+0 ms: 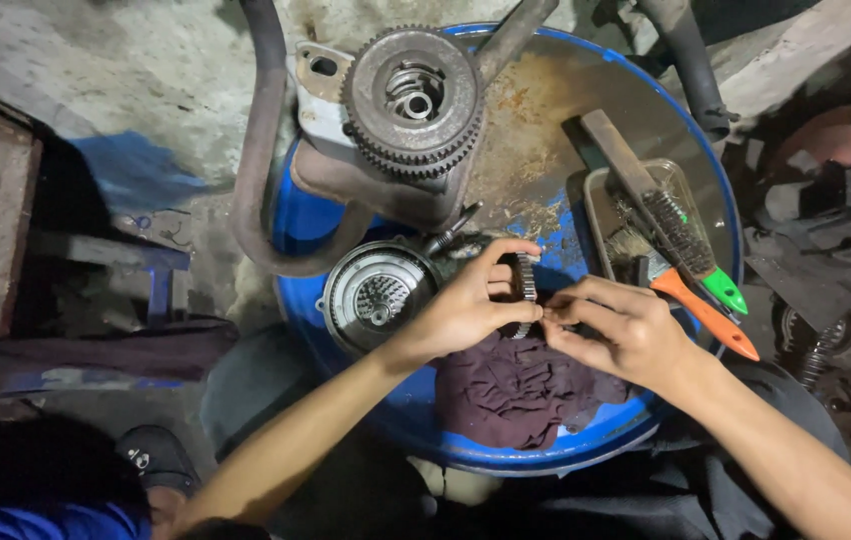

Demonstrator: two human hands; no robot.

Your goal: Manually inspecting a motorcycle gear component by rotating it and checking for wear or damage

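Metal toothed ring (526,285) sits pinched in your left hand (466,310) above the maroon rag (521,390); right hand (616,330) fingertips closed on its lower edge (keep it level, I judge).

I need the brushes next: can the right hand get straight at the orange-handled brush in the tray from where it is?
Probably yes. The right hand is beside the tray, and the orange-handled brush lies on top with its handle toward it. But its fingertips, with the left hand, are pinching a toothed ring.
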